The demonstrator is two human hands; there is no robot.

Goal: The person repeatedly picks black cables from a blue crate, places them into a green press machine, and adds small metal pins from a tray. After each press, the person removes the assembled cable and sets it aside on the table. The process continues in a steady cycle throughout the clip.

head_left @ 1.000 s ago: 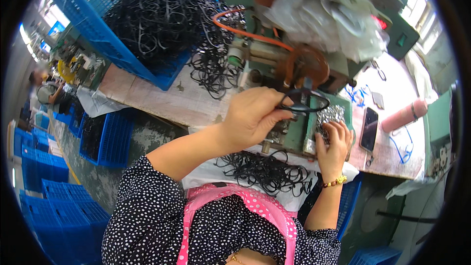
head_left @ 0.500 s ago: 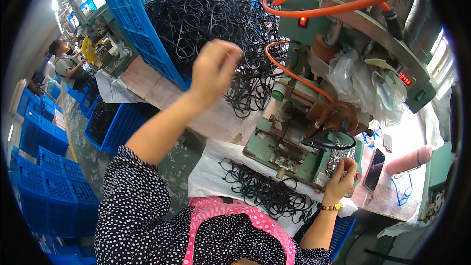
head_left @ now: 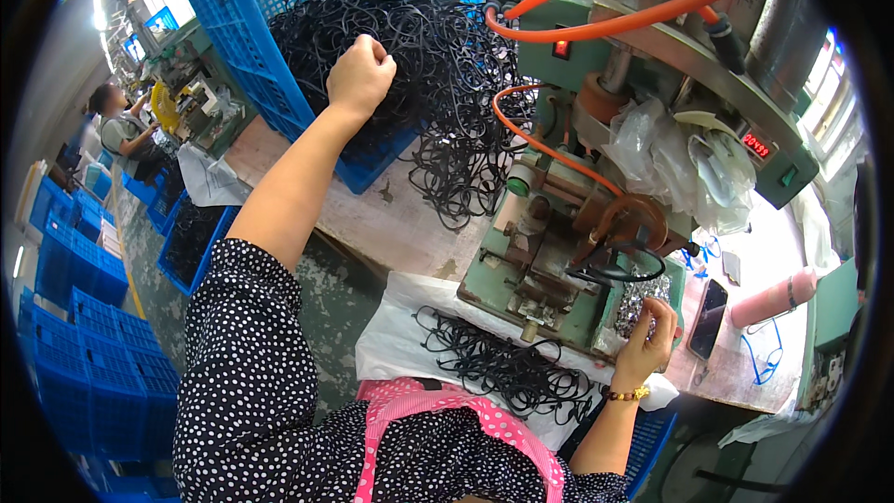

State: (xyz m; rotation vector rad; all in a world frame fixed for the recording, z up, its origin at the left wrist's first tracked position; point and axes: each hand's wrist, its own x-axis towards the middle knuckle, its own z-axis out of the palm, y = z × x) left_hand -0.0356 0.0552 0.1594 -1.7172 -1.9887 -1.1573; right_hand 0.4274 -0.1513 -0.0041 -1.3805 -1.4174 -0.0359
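We see a blue crate (head_left: 279, 84) tipped on the surface (head_left: 391, 224), so its heap of black elastic loops (head_left: 438, 47) spills w/in reach. Our left hand (head_left: 361, 74) is fisted in that heap, likely gripping loops. Right hand (head_left: 647, 340) pinches small silvery clips (head_left: 638, 303) in a tray by the green press machine (head_left: 549, 261).

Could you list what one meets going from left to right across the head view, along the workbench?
Blue crate → left hand → heap of black loops → green machine → right hand → dark phone → pink bottle.
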